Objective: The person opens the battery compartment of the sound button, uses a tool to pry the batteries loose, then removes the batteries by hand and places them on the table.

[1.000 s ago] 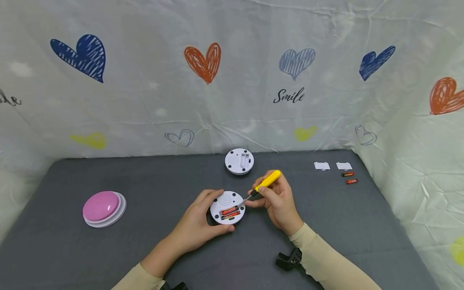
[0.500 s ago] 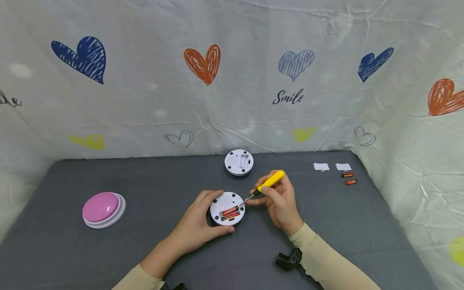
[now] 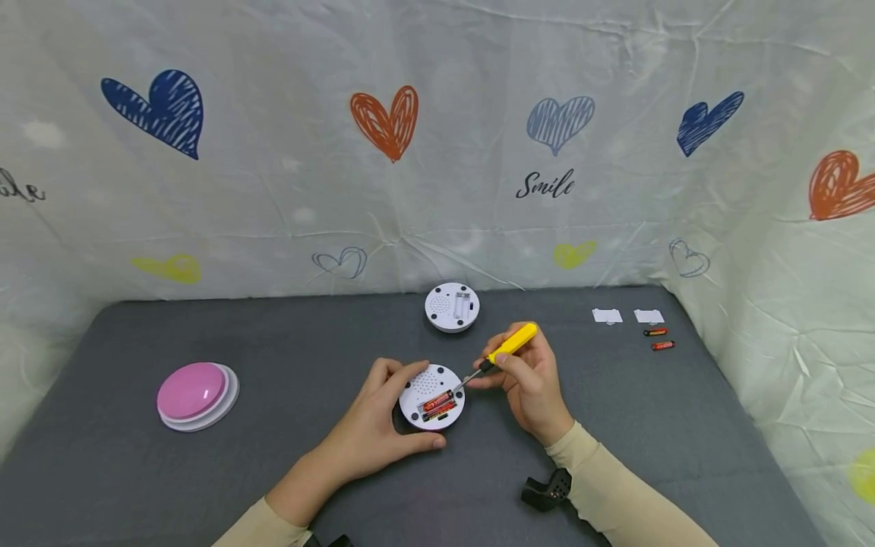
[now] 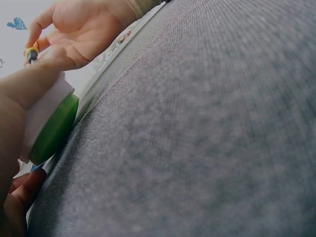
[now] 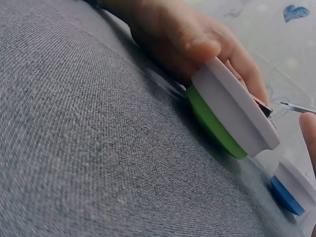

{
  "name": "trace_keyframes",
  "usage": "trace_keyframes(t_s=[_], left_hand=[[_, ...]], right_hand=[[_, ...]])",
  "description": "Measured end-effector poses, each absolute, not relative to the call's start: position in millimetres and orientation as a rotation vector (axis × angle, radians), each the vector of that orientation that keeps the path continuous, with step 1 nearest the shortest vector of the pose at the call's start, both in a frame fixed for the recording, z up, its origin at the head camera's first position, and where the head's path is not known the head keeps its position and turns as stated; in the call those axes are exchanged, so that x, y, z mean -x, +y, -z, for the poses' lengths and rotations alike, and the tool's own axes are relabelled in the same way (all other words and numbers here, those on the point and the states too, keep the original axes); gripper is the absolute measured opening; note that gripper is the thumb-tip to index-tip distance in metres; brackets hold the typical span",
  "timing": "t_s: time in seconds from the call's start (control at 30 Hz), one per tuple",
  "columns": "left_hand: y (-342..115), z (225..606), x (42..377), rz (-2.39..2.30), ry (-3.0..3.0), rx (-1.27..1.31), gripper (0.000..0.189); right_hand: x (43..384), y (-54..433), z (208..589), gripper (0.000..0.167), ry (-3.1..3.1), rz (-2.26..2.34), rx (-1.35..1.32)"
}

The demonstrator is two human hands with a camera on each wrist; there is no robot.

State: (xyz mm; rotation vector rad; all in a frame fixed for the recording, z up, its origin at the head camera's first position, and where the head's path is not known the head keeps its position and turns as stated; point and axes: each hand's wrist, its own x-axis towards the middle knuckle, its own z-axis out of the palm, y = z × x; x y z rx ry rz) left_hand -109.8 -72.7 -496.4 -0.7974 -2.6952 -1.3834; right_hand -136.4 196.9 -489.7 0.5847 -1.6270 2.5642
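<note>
Head view: left hand [image 3: 372, 418] grips round white device [image 3: 435, 388]; right hand [image 3: 528, 384] pinches yellow screwdriver [image 3: 506, 349]

At centre, a yellow-and-black screwdriver [image 3: 513, 344], a white-and-green disc [image 3: 429, 384], red-and-black batteries [image 3: 437, 401]; at left, a pink-and-white button [image 3: 191, 391]; across the top, scribbled blue and orange hearts [image 3: 176, 102].

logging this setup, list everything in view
Green button: 1, white base up, centre
Blue button: 1, white base up, rear
Pink button: 1, white base, left
Compartment batteries: 2, red-black, green button's base
Loose batteries: 2, red-black, right
Battery covers: 2, white, right rear
Screwdriver: 1, yellow-handled, near centre
Tabletop: 1, grey, underneath
Curtain: 1, whitish, behind
Wrist cameras: 2, black, wrists
Sleeves: 2, beige, arms
Left hand: 1, gripping green button
Right hand: 1, gripping screwdriver
</note>
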Motion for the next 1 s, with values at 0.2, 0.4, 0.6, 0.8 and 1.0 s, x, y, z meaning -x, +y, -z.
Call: trace_keyframes(t_s=[0.2, 0.4, 0.6, 0.8, 1.0], left_hand=[[-72.9, 496.4, 109.6, 1.388, -2.673, 0.785, 0.095], [-75.5, 496.6, 110.9, 1.322, -2.629, 0.771, 0.046], [-75.4, 499.8, 113.9, 1.333, -2.544, 0.748, 0.018], [-74.7, 500.7, 115.5, 1.357, -2.533, 0.784, 0.040], [-75.4, 497.8, 115.3, 1.345, -2.545, 0.831, 0.057]], right_hand=[[136.0, 198.0, 489.7, 0.022, -1.611, -2.569, -0.566], [136.6, 197.4, 488.8, 0.023, -1.608, -2.562, -0.560], [137.9, 197.9, 490.0, 0.023, -1.610, -2.563, -0.561], [138.1, 198.3, 490.4, 0.022, -1.615, -2.562, -0.565], [137.7, 197.7, 491.8, 0.022, -1.618, -2.555, -0.570]])
